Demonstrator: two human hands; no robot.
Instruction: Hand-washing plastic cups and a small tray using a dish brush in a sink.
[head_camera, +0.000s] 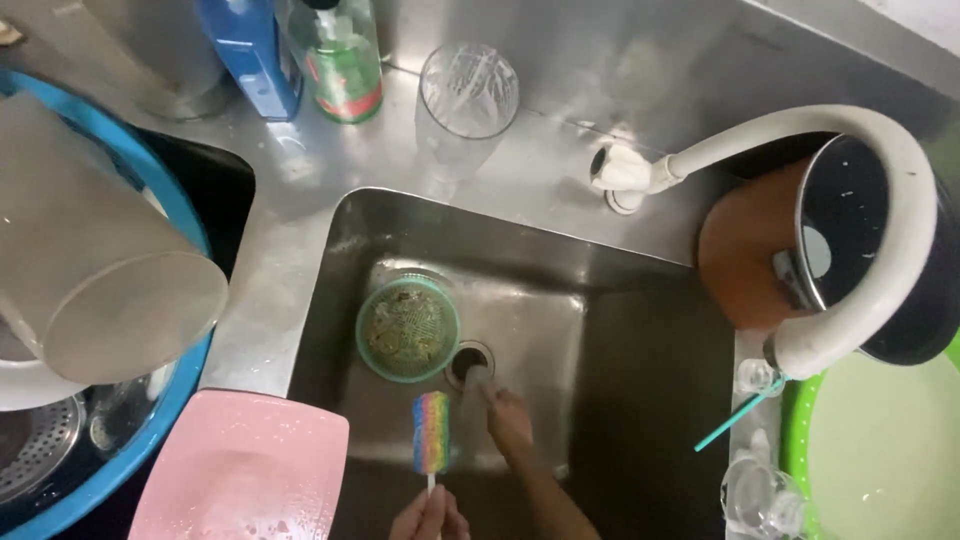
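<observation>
Rainbow-striped sponge brush (432, 431), white handle, upright in the sink (640, 400): left hand (428, 517) fingers gripping the handle. Right hand (508, 415) at drain (468, 362), finger state indeterminable.

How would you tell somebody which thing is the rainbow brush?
Look into the steel sink, down at its near edge by the round drain hole. The rainbow brush stands on a thin white stick held by the left hand. It alone has rainbow stripes; the green strainer basket beside it is round.
</observation>
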